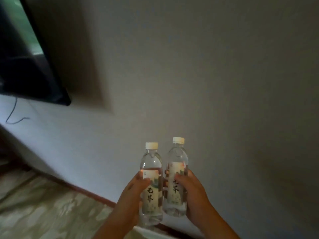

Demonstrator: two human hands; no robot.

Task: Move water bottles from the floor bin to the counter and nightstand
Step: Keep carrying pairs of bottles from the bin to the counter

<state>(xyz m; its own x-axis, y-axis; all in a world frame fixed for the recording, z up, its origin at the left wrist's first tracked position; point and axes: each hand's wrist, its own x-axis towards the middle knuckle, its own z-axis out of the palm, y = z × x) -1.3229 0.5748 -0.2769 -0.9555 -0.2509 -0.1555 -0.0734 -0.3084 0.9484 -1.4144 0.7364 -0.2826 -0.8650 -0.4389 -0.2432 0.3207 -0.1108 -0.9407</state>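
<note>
I hold two clear water bottles upright in front of a grey wall, side by side and nearly touching. My left hand (132, 195) grips the left bottle (151, 163) around its pale label; its white cap is on. My right hand (193, 194) grips the right bottle (177, 159), which sits slightly higher and also has a white cap. Both bottles look full. No bin, counter or nightstand is in view.
A black flat screen (25, 62) hangs on the wall at the upper left, with a thin cable (12, 114) dangling below it. A dark baseboard (82, 188) runs along the wall's foot above a patterned carpet (43, 209).
</note>
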